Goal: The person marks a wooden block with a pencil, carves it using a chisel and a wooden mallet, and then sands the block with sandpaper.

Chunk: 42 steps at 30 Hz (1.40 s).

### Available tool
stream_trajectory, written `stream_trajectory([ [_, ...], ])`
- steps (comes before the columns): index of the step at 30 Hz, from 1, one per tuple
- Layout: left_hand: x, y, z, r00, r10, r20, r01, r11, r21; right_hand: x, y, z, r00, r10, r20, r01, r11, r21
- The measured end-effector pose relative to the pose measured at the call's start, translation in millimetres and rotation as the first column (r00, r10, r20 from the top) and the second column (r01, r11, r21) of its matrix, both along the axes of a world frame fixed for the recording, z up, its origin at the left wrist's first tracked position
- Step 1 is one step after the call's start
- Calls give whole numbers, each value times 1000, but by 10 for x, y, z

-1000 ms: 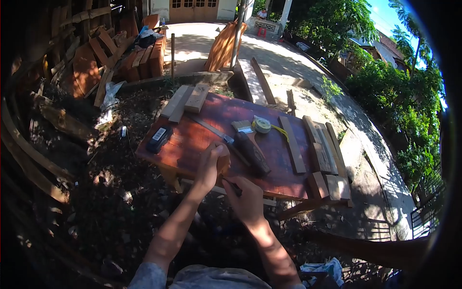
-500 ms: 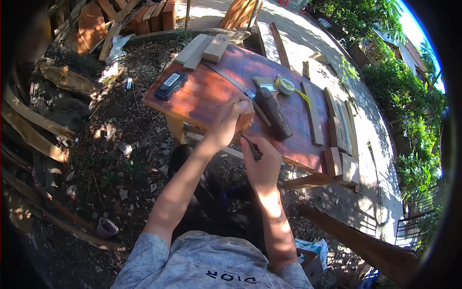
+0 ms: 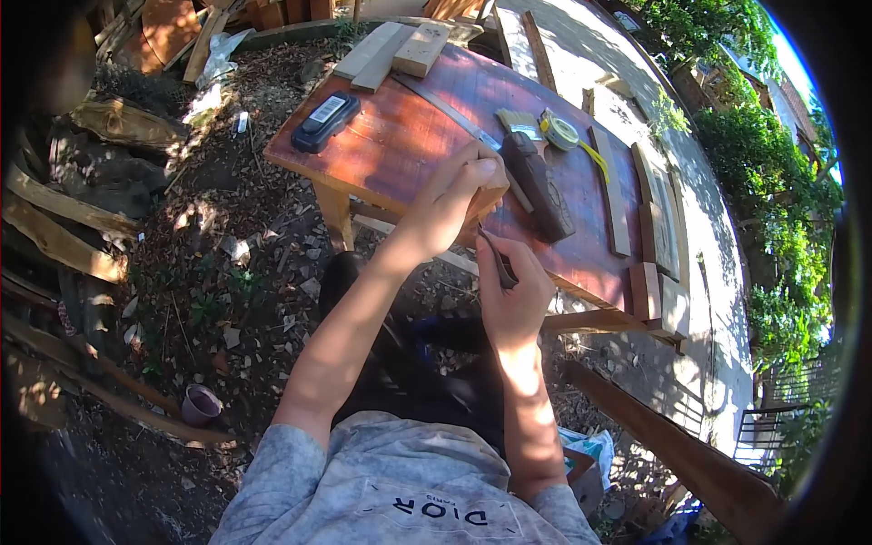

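Observation:
Above the front edge of the reddish table (image 3: 391, 182), my left hand (image 3: 454, 195) is closed round a small brown wooden piece (image 3: 486, 202). Just below and right of it, my right hand (image 3: 515, 295) pinches a thin dark strip (image 3: 498, 247), whose upper end meets the underside of the wooden piece. Beyond my hands lie a dark brown tool (image 3: 538, 186), a metal ruler (image 3: 445, 107), a brush (image 3: 520, 122) and a tape measure (image 3: 559, 131) with a yellow tape.
A black case (image 3: 325, 122) lies at the table's left. Light wood blocks (image 3: 421, 49) rest on the far corner, and more pieces (image 3: 646, 291) line the right edge. A long brown beam (image 3: 672, 440) is at lower right, a small pot (image 3: 201, 405) at lower left.
The view has shifted, so the table appears higher and further right. Both hands remain together, still holding the wooden piece and the strip.

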<state>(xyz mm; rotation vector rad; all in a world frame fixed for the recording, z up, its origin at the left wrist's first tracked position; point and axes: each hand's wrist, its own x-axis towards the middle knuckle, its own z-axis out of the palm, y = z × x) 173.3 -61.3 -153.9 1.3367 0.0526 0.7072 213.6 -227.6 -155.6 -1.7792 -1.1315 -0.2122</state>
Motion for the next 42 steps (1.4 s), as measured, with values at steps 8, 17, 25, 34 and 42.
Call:
stream_trajectory([
  [8,-21,-24,29,1000,8,-16,-8,1000,23,19,16,23,1000,24,9,-24,1000,14],
  [17,-34,-36,5,999,35,-20,-34,997,62,4,38,80,998,16,-62,-17,1000,-6],
  [25,-57,-43,35,999,22,-24,-21,998,56,35,28,37,997,47,-57,-50,998,-42],
  [34,-71,-50,28,1000,6,-16,-5,998,59,39,5,75,997,45,-69,-52,994,-94],
  [42,-71,-35,47,999,-40,-8,41,999,32,44,29,88,997,46,-60,-51,995,-83],
])
